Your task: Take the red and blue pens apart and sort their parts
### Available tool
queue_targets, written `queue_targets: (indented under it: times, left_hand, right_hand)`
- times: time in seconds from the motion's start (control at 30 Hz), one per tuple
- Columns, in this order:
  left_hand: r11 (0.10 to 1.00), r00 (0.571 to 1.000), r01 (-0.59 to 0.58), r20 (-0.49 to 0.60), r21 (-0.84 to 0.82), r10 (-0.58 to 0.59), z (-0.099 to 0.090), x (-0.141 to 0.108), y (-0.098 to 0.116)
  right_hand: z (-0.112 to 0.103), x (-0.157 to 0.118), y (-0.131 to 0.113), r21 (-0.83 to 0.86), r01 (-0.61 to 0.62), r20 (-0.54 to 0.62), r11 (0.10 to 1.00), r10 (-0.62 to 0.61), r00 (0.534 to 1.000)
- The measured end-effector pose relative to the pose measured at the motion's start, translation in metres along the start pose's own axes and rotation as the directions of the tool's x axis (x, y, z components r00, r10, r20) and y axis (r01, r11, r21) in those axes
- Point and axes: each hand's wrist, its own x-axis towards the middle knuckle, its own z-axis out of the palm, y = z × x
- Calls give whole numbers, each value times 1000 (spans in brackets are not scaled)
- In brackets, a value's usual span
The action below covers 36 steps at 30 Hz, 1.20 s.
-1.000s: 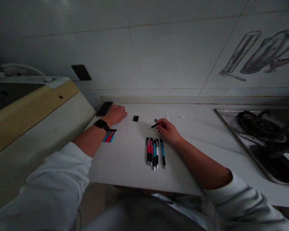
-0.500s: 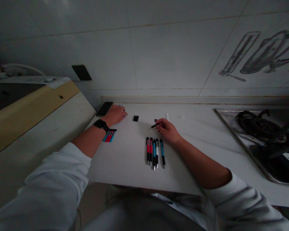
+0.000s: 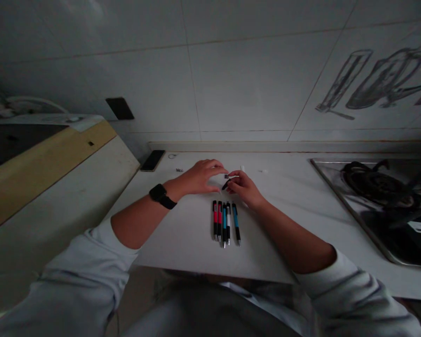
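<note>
My right hand [image 3: 244, 188] pinches a short black tube, which looks like a pen grip [image 3: 226, 184], between thumb and fingers. Facing it from the left, my left hand [image 3: 202, 177] has its thumb and fingers spread, with nothing visible between them. Just below the hands lies a row of pens: two red pens [image 3: 217, 221], a blue pen [image 3: 224, 224], a white pen [image 3: 228, 223] and, slightly apart, another blue pen [image 3: 236, 223]. Small dark parts [image 3: 226, 176] lie between the hands. Several small metallic pieces [image 3: 179, 170] are left of my left hand.
A phone [image 3: 153, 160] lies at the counter's back left, beside a small ring-shaped item [image 3: 172, 156]. Small white pieces [image 3: 242, 168] and clear bits [image 3: 263, 171] are near the back. A gas stove [image 3: 368, 187] is to the right; a cabinet [image 3: 101, 173] borders the left.
My left hand has moved right from near the phone to beside my right hand, its forearm now covering the coloured barrels. The black grip in my right hand has tilted more upright.
</note>
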Motion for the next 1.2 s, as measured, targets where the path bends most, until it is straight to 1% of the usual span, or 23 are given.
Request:
queue_targets:
  times: [0.1, 0.23, 0.37, 0.47, 0.53, 0.6, 0.67, 0.7, 0.77, 0.83, 0.87, 0.93, 1.0, 1.2]
  left_hand:
    - [999, 1000, -26, -15, -22, 25, 8, 8, 11]
    - [999, 1000, -23, -5, -23, 23, 12, 7, 9]
    - [996, 1000, -4, 9, -95, 5, 15, 5, 10]
    - [986, 1000, 4, -2, -164, -4, 18, 3, 5]
    - [983, 1000, 25, -13, -181, -28, 20, 1, -5]
    - [984, 995, 90, -39, -157, -97, 22, -2, -23]
    - [978, 977, 192, -80, -86, -199, 25, -6, -45]
    - [970, 967, 237, -87, -45, -240, 27, -8, -55]
    - [954, 953, 298, -54, 15, -297, 33, -12, -73]
    - [944, 945, 326, -4, 48, -326, 38, -14, -85]
    - [940, 942, 335, 18, 59, -337, 41, -15, -89]
    - [933, 934, 351, 46, 76, -355, 45, -15, -95]
    - [924, 924, 371, 60, 89, -377, 47, -15, -99]
    - [895, 889, 437, 105, 93, -445, 48, -15, -110]
  right_hand:
    - [0, -1, -1, 13, 21, 12, 1000, -21, 1000]
    - [0, 0, -1, 25, 11, 24, 1000, -11, 1000]
    - [2, 1, 2, 9, 15, 51, 1000, -16, 999]
    - [3, -1, 3, -51, 29, 37, 998, -28, 999]
    - [2, -2, 3, -157, 74, -11, 985, -76, 997]
    - [0, -5, 2, -338, 132, -42, 932, -155, 987]
    - [-2, -6, 1, -527, 196, -6, 827, -234, 972]
    - [-3, -7, 1, -603, 237, 40, 762, -268, 963]
    - [-3, -8, 0, -702, 331, 165, 631, -309, 937]
    - [-2, -9, -1, -754, 403, 281, 519, -300, 912]
    - [-1, -9, -1, -770, 422, 322, 479, -279, 905]
    - [1, -10, -2, -795, 435, 368, 423, -234, 900]
    - [2, -11, -2, -813, 437, 389, 384, -199, 899]
    - [1, -11, -4, -838, 442, 418, 320, -146, 897]
